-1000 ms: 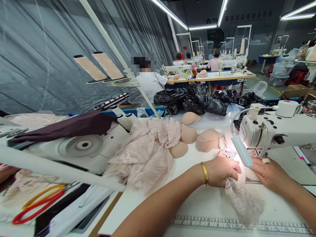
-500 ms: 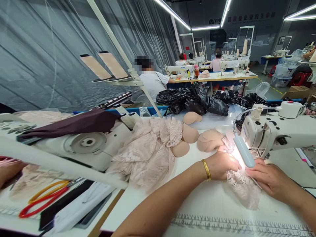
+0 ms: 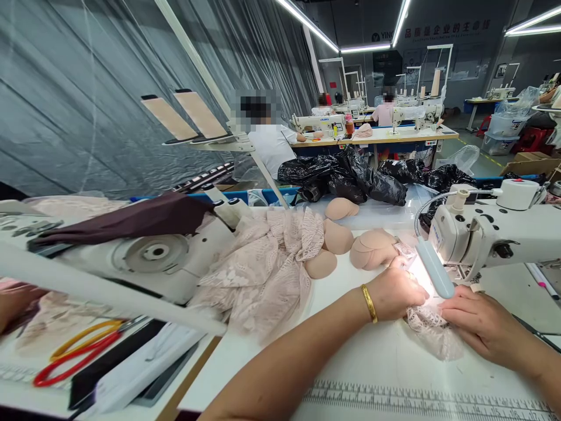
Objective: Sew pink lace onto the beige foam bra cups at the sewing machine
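Note:
My left hand (image 3: 397, 290), with a gold bangle on its wrist, lies curled on a piece of pale pink lace (image 3: 432, 333) beside the needle area of a white sewing machine (image 3: 491, 234). My right hand (image 3: 471, 318) presses on the same lace from the right, fingers together and bent. The machine's lamp (image 3: 433, 269) shines brightly between both hands and hides the needle. Beige foam cups (image 3: 372, 248) lie just beyond my left hand.
A heap of pink lace (image 3: 263, 269) lies to the left, next to another white sewing machine (image 3: 149, 257) with dark cloth on it. Red and yellow scissors (image 3: 74, 354) sit at the near left. Black plastic bags (image 3: 346, 175) are behind. People sew at far tables.
The lace piece has been drawn further under the machine, so less of it trails toward me. Both hands have shifted slightly forward with it.

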The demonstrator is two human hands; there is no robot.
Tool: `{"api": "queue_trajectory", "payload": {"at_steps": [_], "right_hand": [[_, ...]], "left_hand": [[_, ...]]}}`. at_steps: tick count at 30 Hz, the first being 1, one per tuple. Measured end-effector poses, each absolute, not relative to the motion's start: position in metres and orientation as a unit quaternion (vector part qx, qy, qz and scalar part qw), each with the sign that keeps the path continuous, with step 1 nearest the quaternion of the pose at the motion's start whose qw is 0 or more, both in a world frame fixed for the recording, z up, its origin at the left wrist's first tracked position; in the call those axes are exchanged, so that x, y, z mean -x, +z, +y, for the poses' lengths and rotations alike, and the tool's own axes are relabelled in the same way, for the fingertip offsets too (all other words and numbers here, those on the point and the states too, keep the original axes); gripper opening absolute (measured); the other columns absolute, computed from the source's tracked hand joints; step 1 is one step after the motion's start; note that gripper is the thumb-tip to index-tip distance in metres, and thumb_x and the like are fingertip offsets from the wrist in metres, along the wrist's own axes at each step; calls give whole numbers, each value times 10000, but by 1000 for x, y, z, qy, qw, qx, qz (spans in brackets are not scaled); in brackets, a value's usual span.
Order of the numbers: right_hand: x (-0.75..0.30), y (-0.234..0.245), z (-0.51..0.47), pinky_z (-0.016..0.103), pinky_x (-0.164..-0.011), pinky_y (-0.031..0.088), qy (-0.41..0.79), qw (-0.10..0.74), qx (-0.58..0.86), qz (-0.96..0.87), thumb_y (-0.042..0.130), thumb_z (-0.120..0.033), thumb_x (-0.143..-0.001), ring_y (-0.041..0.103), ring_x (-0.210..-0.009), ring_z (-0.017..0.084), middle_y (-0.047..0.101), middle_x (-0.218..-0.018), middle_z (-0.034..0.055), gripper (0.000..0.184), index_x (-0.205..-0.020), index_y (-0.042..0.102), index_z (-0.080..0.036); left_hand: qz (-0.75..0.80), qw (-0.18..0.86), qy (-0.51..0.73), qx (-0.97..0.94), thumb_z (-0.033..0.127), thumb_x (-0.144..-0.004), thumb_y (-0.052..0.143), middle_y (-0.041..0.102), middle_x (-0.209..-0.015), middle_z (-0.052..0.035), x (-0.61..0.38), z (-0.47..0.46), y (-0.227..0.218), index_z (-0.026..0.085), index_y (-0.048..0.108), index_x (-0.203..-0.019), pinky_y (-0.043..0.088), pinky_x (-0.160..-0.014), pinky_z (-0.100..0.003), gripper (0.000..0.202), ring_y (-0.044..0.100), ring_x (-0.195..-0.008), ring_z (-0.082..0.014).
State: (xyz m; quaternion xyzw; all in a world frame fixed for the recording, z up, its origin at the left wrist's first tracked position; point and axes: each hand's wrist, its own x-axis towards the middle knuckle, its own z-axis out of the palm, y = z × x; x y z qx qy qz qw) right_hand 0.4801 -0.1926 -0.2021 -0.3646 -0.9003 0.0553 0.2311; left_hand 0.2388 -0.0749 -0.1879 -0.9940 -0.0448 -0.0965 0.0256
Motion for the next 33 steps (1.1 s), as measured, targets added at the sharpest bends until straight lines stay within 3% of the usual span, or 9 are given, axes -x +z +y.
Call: {"api": "queue_trajectory", "payload": {"at_steps": [7,10,13,18,21,25,28,31,33], "right_hand": [[-491,-212,-189,315,-714,469,32,217,423,-879,421,-105,-1039,599,-892,216,706,-976,30,284,-1173,607,-271],[-495,-216,-188,344,-757,515,13,203,458,-866,397,-129,-1033,629,-872,223,711,-939,24,277,-1094,629,-270],[-495,-216,-184,370,-727,547,-36,200,494,-846,359,-142,-1016,632,-740,217,717,-854,28,302,-1006,643,-244],[-490,-209,-177,390,-673,590,-70,226,551,-800,406,-239,-1012,717,-793,278,782,-867,78,331,-1062,733,-245],[-487,-205,-177,381,-628,586,-69,215,562,-796,400,-239,-1001,720,-756,280,775,-821,78,355,-1050,752,-254],[-487,-203,-179,342,-608,572,-83,205,546,-808,396,-208,-1005,708,-725,255,763,-793,67,353,-1072,743,-223],[-490,-207,-183,327,-602,557,-112,215,529,-813,393,-189,-1015,693,-713,246,749,-777,64,356,-1139,727,-200],[-488,-213,-188,343,-671,569,-127,238,496,-825,418,-195,-1029,706,-782,249,773,-897,86,350,-1275,666,-189],[-484,-214,-192,399,-824,582,-112,238,455,-851,482,-266,-1043,718,-989,281,773,-1125,122,368,-1392,581,-200]], "left_hand": [[-49,101,-151,982,63,-878,605,643,-738,-24,-245,-75,-204,201,659,-770,409,-920,-472,184,553,-755,-184],[-69,124,-186,972,93,-943,583,639,-770,-31,-252,-79,-213,195,678,-815,438,-938,-480,189,562,-778,-182],[-100,150,-217,959,46,-918,579,598,-725,-16,-260,-83,-221,182,649,-754,455,-937,-496,224,546,-732,-168],[-119,151,-222,956,75,-932,572,605,-726,-39,-268,-86,-227,178,665,-763,494,-882,-485,218,568,-752,-187],[-113,126,-199,965,117,-963,555,651,-798,-70,-265,-86,-225,179,706,-886,508,-876,-477,181,599,-809,-212],[-104,59,-136,984,115,-895,601,673,-854,-70,-255,-87,-209,171,673,-875,503,-910,-424,94,614,-846,-214],[-121,13,-83,989,200,-831,665,689,-950,-65,-247,-89,-192,179,665,-878,461,-1002,-443,51,624,-933,-234],[-174,-2,-56,983,315,-842,678,686,-1050,-85,-245,-93,-180,203,697,-977,452,-966,-467,176,617,-993,-278],[-198,-16,-52,979,370,-848,682,681,-1076,-103,-246,-96,-177,202,698,-1068,465,-895,-434,277,608,-994,-292]]}}
